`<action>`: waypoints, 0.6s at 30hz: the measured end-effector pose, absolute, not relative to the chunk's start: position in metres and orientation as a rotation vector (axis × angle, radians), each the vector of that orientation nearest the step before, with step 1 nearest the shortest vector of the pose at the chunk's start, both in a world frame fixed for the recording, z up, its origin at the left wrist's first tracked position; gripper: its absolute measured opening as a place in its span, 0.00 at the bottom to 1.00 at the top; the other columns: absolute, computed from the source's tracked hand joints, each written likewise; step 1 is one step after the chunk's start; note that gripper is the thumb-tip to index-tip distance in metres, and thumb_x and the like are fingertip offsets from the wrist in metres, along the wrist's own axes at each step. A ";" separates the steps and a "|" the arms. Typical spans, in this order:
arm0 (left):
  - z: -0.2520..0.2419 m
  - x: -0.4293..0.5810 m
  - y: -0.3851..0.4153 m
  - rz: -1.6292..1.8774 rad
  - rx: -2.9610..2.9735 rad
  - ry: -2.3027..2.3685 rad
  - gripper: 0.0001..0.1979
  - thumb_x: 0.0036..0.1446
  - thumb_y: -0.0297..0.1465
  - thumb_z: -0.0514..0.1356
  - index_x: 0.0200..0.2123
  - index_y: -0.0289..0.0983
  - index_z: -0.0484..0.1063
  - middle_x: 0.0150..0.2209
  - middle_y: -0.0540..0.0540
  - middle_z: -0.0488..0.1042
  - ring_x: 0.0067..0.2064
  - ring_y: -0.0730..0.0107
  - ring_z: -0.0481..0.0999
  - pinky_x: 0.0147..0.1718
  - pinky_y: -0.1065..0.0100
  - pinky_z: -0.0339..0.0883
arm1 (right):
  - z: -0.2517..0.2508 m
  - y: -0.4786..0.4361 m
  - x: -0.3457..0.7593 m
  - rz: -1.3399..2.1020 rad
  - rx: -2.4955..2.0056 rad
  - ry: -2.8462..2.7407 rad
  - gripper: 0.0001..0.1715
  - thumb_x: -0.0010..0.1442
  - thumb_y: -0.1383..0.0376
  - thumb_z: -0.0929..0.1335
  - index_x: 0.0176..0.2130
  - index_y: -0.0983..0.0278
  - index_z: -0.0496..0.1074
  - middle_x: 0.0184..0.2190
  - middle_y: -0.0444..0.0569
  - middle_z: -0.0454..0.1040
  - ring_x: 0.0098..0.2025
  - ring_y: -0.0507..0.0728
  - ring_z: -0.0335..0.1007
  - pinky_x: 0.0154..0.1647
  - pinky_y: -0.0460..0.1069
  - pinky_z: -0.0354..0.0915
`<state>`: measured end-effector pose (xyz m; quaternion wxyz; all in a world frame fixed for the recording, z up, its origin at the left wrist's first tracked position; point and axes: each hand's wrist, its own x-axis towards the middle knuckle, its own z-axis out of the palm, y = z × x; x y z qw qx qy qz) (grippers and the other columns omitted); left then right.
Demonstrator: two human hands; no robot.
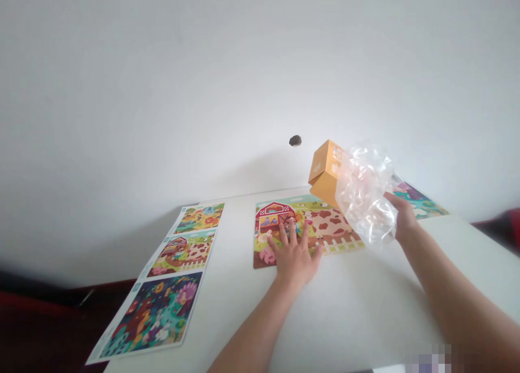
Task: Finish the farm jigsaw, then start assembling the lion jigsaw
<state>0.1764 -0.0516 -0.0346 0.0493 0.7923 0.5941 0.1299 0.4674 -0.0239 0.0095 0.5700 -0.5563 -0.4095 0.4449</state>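
My left hand (293,255) lies flat, fingers spread, on the near edge of a farm puzzle (325,221) showing a red barn and a spotted cow. My right hand (403,217) is raised above the table, fingers closed on a crumpled clear plastic bag (365,194). An orange cardboard box (325,172) hangs tilted in the air against the bag's left side; whether the hand also grips the box I cannot tell.
A white table (357,313) stands against a white wall with a small dark hole (295,140). A long sheet with three picture panels (170,286) lies along the table's left edge. Another colourful picture (418,202) lies at the far right, behind my right hand.
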 end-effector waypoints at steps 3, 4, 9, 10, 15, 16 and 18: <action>-0.035 0.180 -0.043 0.422 2.412 1.829 0.36 0.60 0.56 0.46 0.68 0.50 0.54 0.71 0.41 0.49 0.70 0.32 0.37 0.57 0.22 0.29 | 0.017 -0.031 0.453 1.240 -1.235 -0.945 0.25 0.53 0.50 0.63 0.45 0.59 0.74 0.35 0.54 0.80 0.40 0.68 0.78 0.41 0.60 0.73; -0.035 0.181 -0.041 0.429 2.417 1.834 0.35 0.61 0.56 0.46 0.67 0.49 0.57 0.70 0.40 0.51 0.71 0.32 0.36 0.57 0.22 0.29 | 0.019 -0.033 0.449 1.286 -1.228 -0.944 0.25 0.53 0.51 0.63 0.45 0.59 0.74 0.35 0.54 0.80 0.40 0.68 0.78 0.41 0.60 0.73; -0.037 0.182 -0.032 0.457 2.426 1.844 0.34 0.61 0.56 0.45 0.63 0.46 0.64 0.69 0.38 0.54 0.71 0.33 0.36 0.58 0.24 0.29 | 0.023 -0.037 0.446 1.316 -1.224 -0.901 0.23 0.52 0.50 0.63 0.41 0.61 0.75 0.32 0.54 0.79 0.41 0.70 0.77 0.40 0.61 0.73; -0.038 0.182 -0.029 0.458 2.419 1.845 0.35 0.61 0.56 0.44 0.65 0.48 0.61 0.70 0.39 0.52 0.71 0.33 0.36 0.58 0.24 0.29 | 0.023 -0.037 0.448 1.273 -1.235 -0.881 0.22 0.51 0.50 0.63 0.39 0.60 0.74 0.31 0.53 0.79 0.41 0.70 0.77 0.40 0.61 0.73; -0.039 0.184 -0.011 0.390 2.412 1.868 0.36 0.60 0.58 0.42 0.69 0.55 0.49 0.72 0.45 0.45 0.71 0.33 0.37 0.57 0.23 0.31 | 0.016 -0.028 0.478 1.017 -1.116 -0.709 0.11 0.46 0.53 0.67 0.27 0.57 0.70 0.20 0.49 0.73 0.38 0.69 0.77 0.36 0.60 0.74; -0.038 0.185 -0.008 0.371 2.414 1.876 0.36 0.60 0.58 0.42 0.69 0.55 0.48 0.72 0.46 0.44 0.71 0.34 0.37 0.57 0.23 0.31 | 0.014 -0.026 0.485 0.995 -1.054 -0.679 0.11 0.45 0.53 0.68 0.26 0.57 0.70 0.19 0.48 0.72 0.37 0.68 0.77 0.36 0.60 0.74; -0.037 0.185 -0.002 0.345 2.412 1.883 0.36 0.60 0.58 0.42 0.69 0.55 0.47 0.72 0.46 0.44 0.71 0.35 0.37 0.58 0.24 0.32 | 0.010 -0.022 0.495 0.979 -0.959 -0.626 0.10 0.46 0.54 0.69 0.27 0.57 0.71 0.20 0.47 0.73 0.38 0.67 0.77 0.38 0.60 0.75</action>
